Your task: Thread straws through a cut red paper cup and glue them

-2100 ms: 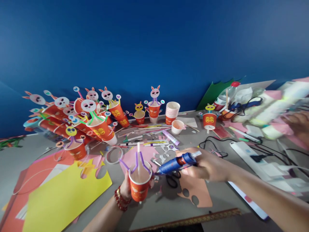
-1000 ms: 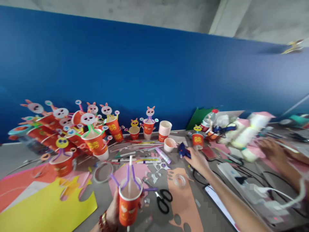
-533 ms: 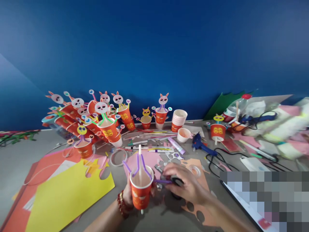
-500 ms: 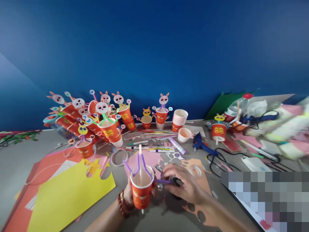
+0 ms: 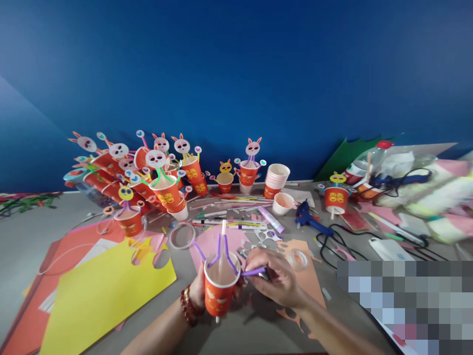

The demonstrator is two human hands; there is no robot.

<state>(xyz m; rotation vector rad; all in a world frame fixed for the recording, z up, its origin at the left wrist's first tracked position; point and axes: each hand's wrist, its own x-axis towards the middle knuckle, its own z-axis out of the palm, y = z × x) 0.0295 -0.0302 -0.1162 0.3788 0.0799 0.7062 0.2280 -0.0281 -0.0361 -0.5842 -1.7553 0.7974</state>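
My left hand is wrapped round an orange paper cup, held upright above the grey table. Purple pipe pieces and a white straw rise out of the cup, and the straw's lower end pokes out below it. Close to the cup's right side, my right hand pinches a purple strip, whose left end is near the rim. Something dark is also within my right fingers, too hidden to name.
Decorated cups crowd the back left. Yellow paper lies front left, orange cut paper right. A cup stack, a glue stick, a blue glue gun with black cable and a phone-like white object lie beyond.
The held cup has shifted slightly to the right. My right hand has turned a little, and the purple strip in it now tilts up to the right and shows more clearly.
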